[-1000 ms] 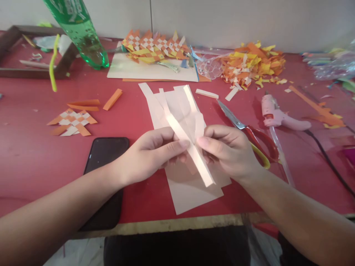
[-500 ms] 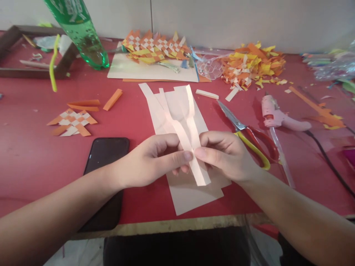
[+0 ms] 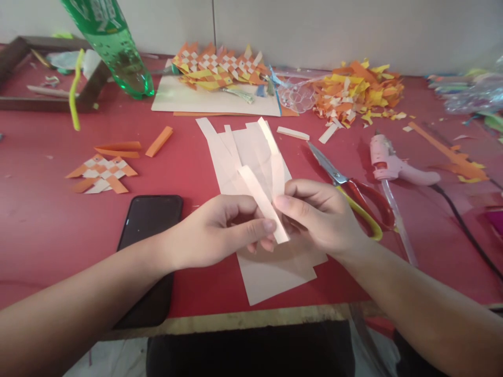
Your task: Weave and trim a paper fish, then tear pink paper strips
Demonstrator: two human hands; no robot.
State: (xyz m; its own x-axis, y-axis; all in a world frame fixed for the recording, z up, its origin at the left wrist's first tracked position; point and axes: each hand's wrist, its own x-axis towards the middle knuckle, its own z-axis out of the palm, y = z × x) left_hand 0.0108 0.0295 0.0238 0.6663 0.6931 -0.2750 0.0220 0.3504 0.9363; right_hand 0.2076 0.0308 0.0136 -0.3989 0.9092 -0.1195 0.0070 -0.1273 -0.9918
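Between thumb and fingers, my left hand [image 3: 231, 225] pinches a white paper strip [image 3: 261, 196] that slants down to the right. My right hand [image 3: 318, 214] grips a second white paper strip [image 3: 277, 170], whose upper end bends away to the back. Both hands are close together above a stack of white paper sheets [image 3: 283, 277] on the red table. Other narrow white strips lie on those sheets. The fingertips behind the strips are partly hidden.
Scissors [image 3: 341, 183] and a pink glue gun [image 3: 387, 162] lie to the right. A phone [image 3: 153, 220] is under my left forearm. Woven paper fish [image 3: 106, 170] lie left and at the back, near a green bottle [image 3: 118, 57] and an orange-yellow paper pile [image 3: 359, 91].
The two strips, crossed and held together before, have come apart at the lower end. My left hand keeps one and my right hand the other, which has shifted slightly up.
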